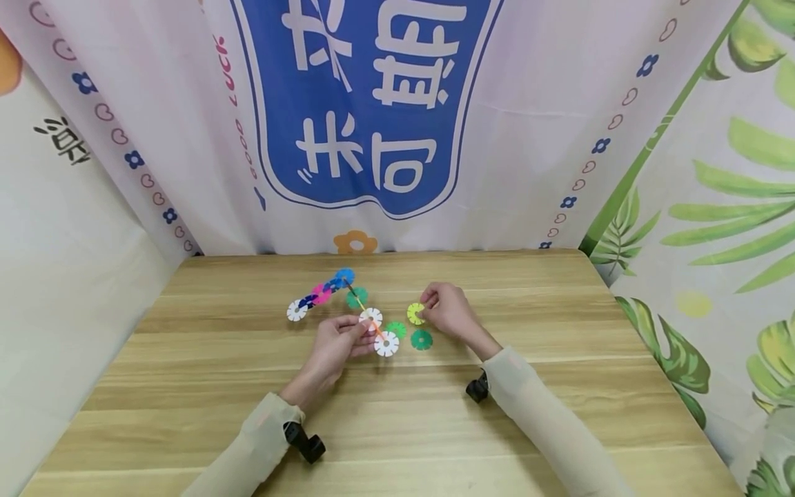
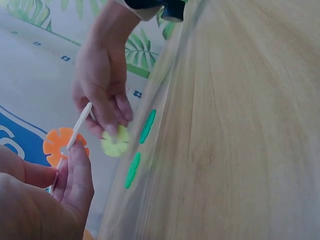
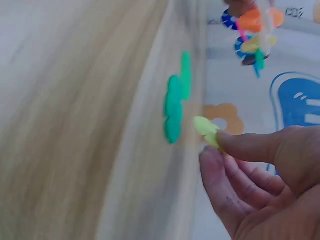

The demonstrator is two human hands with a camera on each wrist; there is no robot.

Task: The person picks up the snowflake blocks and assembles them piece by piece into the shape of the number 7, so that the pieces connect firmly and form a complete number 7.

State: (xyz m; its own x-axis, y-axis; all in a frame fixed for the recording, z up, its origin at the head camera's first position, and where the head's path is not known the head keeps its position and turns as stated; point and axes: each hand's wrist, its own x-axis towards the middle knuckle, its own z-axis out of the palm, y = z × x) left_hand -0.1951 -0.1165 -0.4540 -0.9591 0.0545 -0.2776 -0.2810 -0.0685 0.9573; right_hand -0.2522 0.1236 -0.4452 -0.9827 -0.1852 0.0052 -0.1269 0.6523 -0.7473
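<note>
My left hand (image 1: 335,344) grips a chain of slotted snowflake discs between thumb and fingers. A white disc (image 1: 386,344) and an orange disc (image 2: 52,145) show at its near end. Farther along come a blue disc (image 1: 344,277), a pink disc (image 1: 321,294) and another white disc (image 1: 297,310) at the far left. My right hand (image 1: 448,312) pinches a yellow-green disc (image 1: 414,314) between thumb and index finger, a short way right of the chain. Below it, a teal-green disc (image 1: 421,339) and a brighter green disc (image 1: 395,330) lie flat on the table.
The wooden table (image 1: 484,428) ends at a printed curtain (image 1: 522,172) along its back edge. A leaf-patterned cloth (image 1: 733,276) hangs at the right. Both sleeves carry a black wrist camera (image 1: 304,442). Another teal disc (image 1: 357,297) shows beside the chain.
</note>
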